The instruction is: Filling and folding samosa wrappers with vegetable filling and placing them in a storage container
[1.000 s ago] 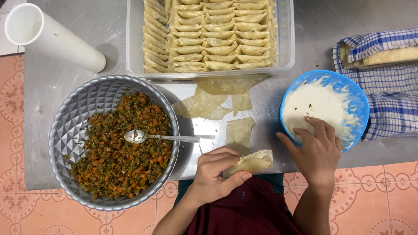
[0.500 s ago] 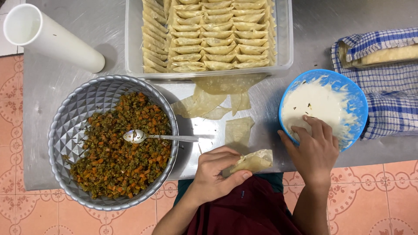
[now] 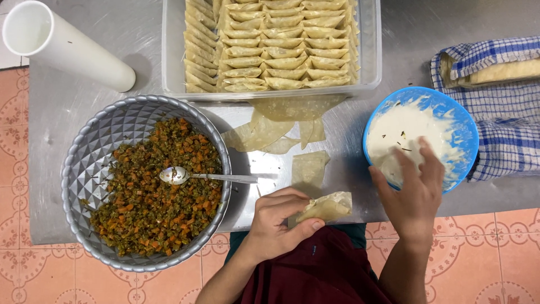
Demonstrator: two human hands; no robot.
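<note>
Right hand (image 3: 413,194) lifted slightly off paste, fingers spread, hovering over near rim of blue bowl (image 3: 467,132); nothing held. Left hand (image 3: 278,225) unmoved, clamped around filled pastry (image 3: 326,207), left of blue bowl, at table edge. Pastry looks light, soft, thin-skinned, tearable; grip gently by folded body, not loose flap. Metal basin of filling (image 3: 79,180) far left of bowl

A grey metal surface (image 3: 79,112) filled most of the scene under even, soft light. Beyond its left and near edges lay a floor (image 3: 34,270) of patterned orange-pink tiles.
</note>
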